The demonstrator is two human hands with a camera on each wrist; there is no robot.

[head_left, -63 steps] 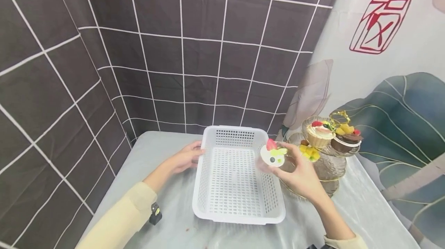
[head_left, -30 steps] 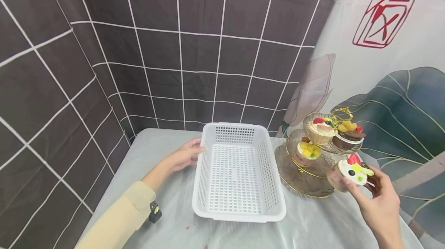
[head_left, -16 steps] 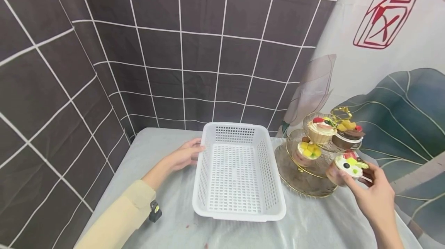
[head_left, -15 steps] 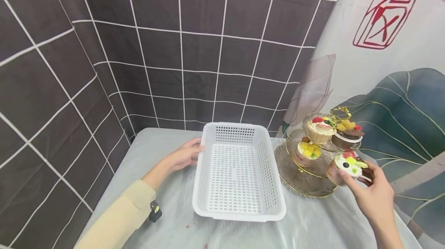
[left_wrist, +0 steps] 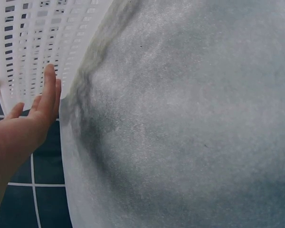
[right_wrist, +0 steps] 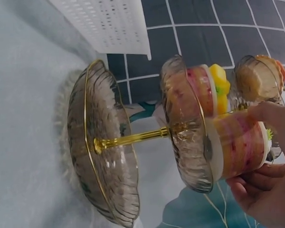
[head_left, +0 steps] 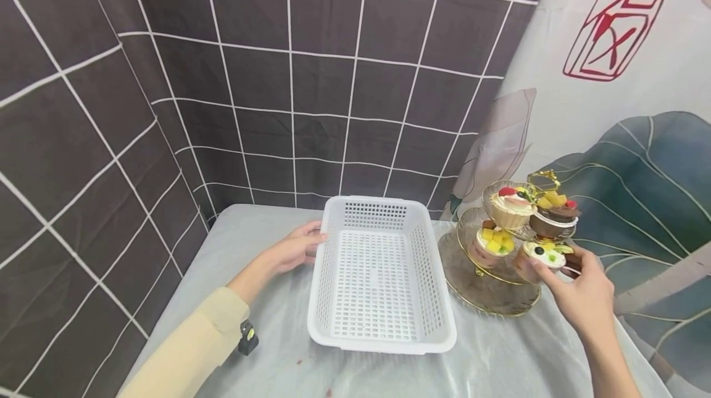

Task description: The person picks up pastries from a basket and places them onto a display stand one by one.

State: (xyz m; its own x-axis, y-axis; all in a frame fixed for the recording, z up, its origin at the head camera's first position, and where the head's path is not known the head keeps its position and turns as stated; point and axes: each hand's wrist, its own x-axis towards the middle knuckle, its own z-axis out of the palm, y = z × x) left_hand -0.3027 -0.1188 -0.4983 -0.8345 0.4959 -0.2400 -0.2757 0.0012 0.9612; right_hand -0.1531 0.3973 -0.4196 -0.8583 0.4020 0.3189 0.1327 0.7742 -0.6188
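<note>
In the head view my right hand (head_left: pixel 583 287) holds a cream-topped dessert cup (head_left: pixel 541 256) with a dark berry and green bits on it. The right wrist view shows the cup's pink-and-tan layered side (right_wrist: pixel 240 149) between thumb and fingers, its base at the middle plate of a three-tier glass stand (right_wrist: pixel 192 156); whether it bears its weight there, I cannot tell. My left hand (head_left: pixel 294 248) touches the left wall of a white perforated plastic basket (head_left: pixel 383 348). In the left wrist view its fingers (left_wrist: pixel 48 88) lie fairly straight along the basket's outer side.
A yellow-fruit dessert cup (head_left: pixel 491 247) shares the middle tier. On the top tier sit a cream cupcake (head_left: pixel 511 208) and a chocolate cupcake (head_left: pixel 552 219) beside the gold handle. A grey cloth covers the table (head_left: pixel 266 324); dark grid-patterned fabric (head_left: pixel 316 89) hangs behind.
My right hand has carried the dessert cup from beside the basket out to the right, then back left and in onto the stand's middle tier. My left hand stays at the basket.
</note>
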